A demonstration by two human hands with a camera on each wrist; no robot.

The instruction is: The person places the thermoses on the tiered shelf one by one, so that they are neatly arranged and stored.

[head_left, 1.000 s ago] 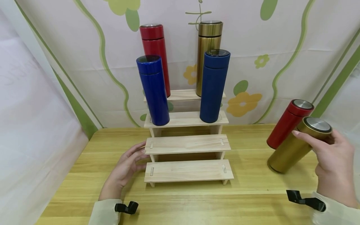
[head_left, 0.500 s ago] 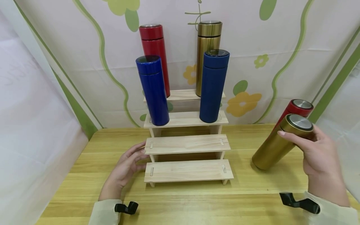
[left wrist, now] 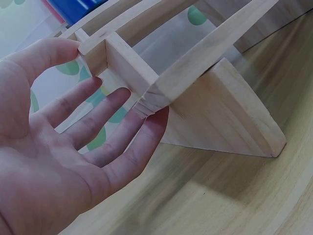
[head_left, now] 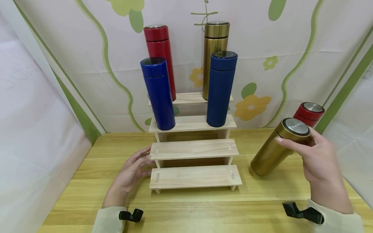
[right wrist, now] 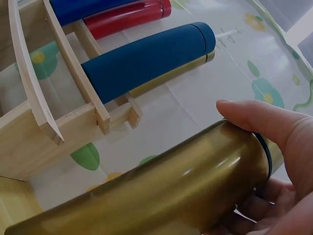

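Observation:
My right hand (head_left: 319, 161) grips a gold thermos (head_left: 272, 150) near its lid; in the right wrist view the tilted thermos body (right wrist: 146, 186) fills the foreground. Partly behind it stands a red thermos (head_left: 309, 113). At the left end of a stepped wooden rack (head_left: 195, 176), my left hand (head_left: 131, 171) touches the shelf ends with relaxed fingers; the left wrist view shows fingertips (left wrist: 159, 120) against the wood. Two blue thermoses, one glossy (head_left: 158, 97) and one matte (head_left: 222, 94), stand on the rack's third step. Behind them, another red thermos (head_left: 161, 48) and another gold thermos (head_left: 216, 42) occupy the top step.
The rack's two lower steps (head_left: 193, 149) bear nothing. A wood-grain table (head_left: 204, 213) lies beneath everything. Behind it hangs a white cloth (head_left: 247, 32) with flower and leaf prints, and more white cloth closes off the left side.
My right hand has carried the gold thermos leftward toward the rack, and it now covers more of the red thermos's lower part. My left hand has stayed at the rack.

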